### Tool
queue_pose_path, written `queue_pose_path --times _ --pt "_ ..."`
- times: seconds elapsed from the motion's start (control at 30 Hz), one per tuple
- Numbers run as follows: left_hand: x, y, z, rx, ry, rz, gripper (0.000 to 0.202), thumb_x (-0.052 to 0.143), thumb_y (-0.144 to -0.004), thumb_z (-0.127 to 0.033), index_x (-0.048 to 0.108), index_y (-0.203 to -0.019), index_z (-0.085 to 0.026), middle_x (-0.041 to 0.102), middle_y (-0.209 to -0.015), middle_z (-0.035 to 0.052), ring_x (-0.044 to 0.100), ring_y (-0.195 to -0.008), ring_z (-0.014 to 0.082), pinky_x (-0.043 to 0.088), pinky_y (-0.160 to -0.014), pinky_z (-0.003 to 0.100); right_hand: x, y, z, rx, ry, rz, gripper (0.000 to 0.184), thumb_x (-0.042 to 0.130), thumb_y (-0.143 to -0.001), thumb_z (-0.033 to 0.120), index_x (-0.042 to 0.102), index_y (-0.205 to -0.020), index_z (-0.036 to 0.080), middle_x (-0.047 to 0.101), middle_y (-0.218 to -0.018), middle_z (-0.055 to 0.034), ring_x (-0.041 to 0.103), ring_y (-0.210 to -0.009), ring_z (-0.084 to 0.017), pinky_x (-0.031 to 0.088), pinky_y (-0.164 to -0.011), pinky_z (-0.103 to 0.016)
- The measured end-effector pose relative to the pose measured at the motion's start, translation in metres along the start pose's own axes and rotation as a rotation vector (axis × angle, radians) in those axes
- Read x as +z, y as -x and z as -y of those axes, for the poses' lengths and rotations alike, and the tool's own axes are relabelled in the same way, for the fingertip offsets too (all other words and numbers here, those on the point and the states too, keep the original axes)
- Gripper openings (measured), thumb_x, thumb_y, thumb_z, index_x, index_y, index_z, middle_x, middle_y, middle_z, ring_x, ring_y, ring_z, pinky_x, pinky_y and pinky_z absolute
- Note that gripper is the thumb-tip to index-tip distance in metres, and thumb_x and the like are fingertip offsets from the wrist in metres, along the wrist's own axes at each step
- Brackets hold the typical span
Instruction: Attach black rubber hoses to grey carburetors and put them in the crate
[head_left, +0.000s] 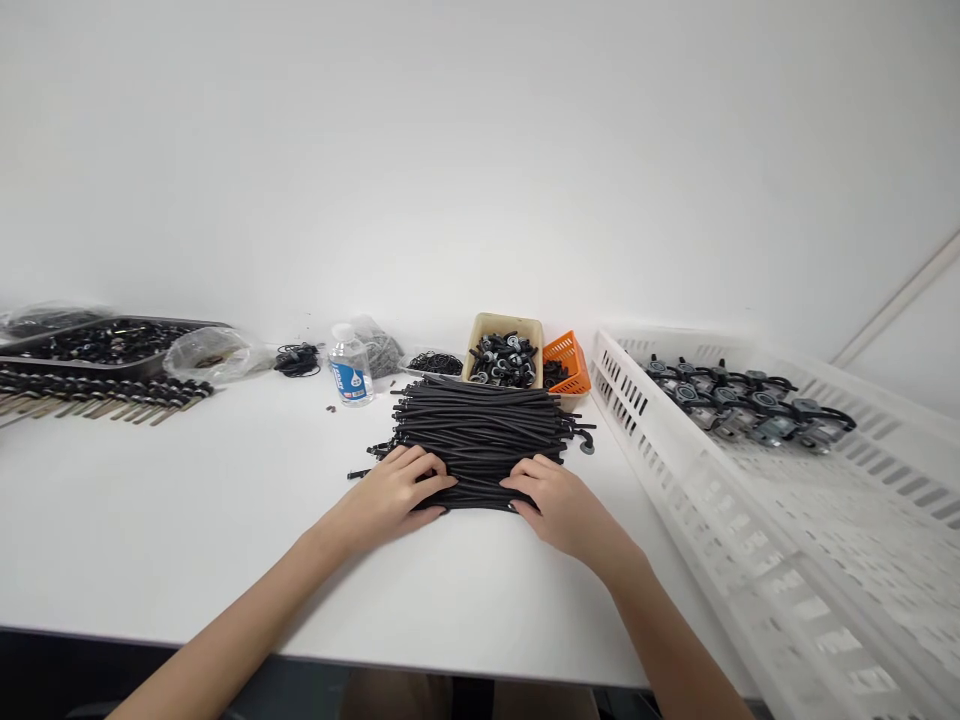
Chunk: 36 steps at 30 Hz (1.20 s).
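Observation:
A thick pile of black rubber hoses (480, 430) lies crosswise on the white table, with small fittings showing at several ends. Around the near edge of the pile, toward its left end, curl the fingers of my left hand (401, 492), thumb low along the front. My right hand (559, 500) grips the same near edge toward the right end, fingers bent over the top. Both hands are closed on hoses; the exact number under the fingers is hidden. One hose end with a grey round piece (587, 444) sticks out at the right.
Behind the pile stand a cream bin (541, 345) of black and grey parts and an orange basket (576, 362). A clear bottle (350, 370) is left of them. The large white crate (675, 490) at right holds several assemblies (765, 400). A dark tray (142, 368) sits far left.

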<state>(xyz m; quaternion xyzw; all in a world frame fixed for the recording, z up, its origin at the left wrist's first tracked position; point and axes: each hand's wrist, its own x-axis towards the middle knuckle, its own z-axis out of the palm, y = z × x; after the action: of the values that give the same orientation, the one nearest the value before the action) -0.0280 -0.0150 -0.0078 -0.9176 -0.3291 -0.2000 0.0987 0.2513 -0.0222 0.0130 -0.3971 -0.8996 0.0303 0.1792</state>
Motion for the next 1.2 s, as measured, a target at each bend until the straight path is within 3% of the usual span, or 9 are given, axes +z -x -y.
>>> queue_pose_path --times 0.33,0.53,0.77,0.93,1.2 --pt "0.004 0.002 0.007 0.074 -0.013 -0.119 0.015 0.056 -0.096 -0.026 0.069 -0.101 -0.021 0.07 -0.095 0.0034 0.06 -0.084 0.0157 0.044 -0.079 0.03 0.007 0.001 -0.012 -0.043 -0.002 -0.057 0.019 0.06 -0.09 0.011 0.073 -0.099 0.022 0.073 -0.094 -0.0029 0.065 -0.09 -0.019 0.052 -0.082 -0.035" --pt "0.01 0.001 0.01 0.077 -0.078 -0.171 0.021 0.055 -0.097 -0.031 0.068 -0.111 -0.022 0.072 -0.108 0.0047 0.064 -0.085 0.0148 0.046 -0.079 0.03 0.007 0.001 -0.01 0.029 -0.012 -0.086 0.021 0.061 -0.088 0.008 0.066 -0.101 0.023 0.072 -0.091 -0.0008 0.066 -0.085 -0.018 0.052 -0.076 -0.032" --pt "0.01 -0.003 0.005 0.079 -0.101 -0.182 0.019 0.054 -0.097 -0.03 0.072 -0.099 -0.022 0.075 -0.097 0.0027 0.063 -0.08 0.014 0.04 -0.075 0.031 0.009 0.001 -0.008 -0.022 -0.042 -0.076 0.015 0.061 -0.085 0.005 0.064 -0.082 0.021 0.072 -0.094 -0.003 0.065 -0.089 -0.02 0.053 -0.079 -0.034" --pt "0.014 -0.003 0.004 0.046 -0.079 -0.176 0.02 0.054 -0.098 -0.03 0.072 -0.097 -0.023 0.074 -0.099 0.0026 0.062 -0.082 0.0137 0.038 -0.074 0.032 0.009 0.002 -0.006 0.026 -0.022 -0.047 0.022 0.07 -0.077 0.003 0.064 -0.091 0.02 0.07 -0.094 -0.0026 0.063 -0.089 -0.021 0.054 -0.076 -0.034" --pt "0.006 0.002 0.004 0.073 -0.066 -0.087 0.023 0.057 -0.096 -0.035 0.069 -0.11 -0.022 0.071 -0.11 0.005 0.061 -0.093 0.0181 0.039 -0.083 0.035 0.02 0.003 -0.016 -0.014 -0.012 -0.132 0.014 0.063 -0.088 0.01 0.073 -0.088 0.021 0.072 -0.092 -0.0038 0.06 -0.089 -0.022 0.053 -0.08 -0.039"
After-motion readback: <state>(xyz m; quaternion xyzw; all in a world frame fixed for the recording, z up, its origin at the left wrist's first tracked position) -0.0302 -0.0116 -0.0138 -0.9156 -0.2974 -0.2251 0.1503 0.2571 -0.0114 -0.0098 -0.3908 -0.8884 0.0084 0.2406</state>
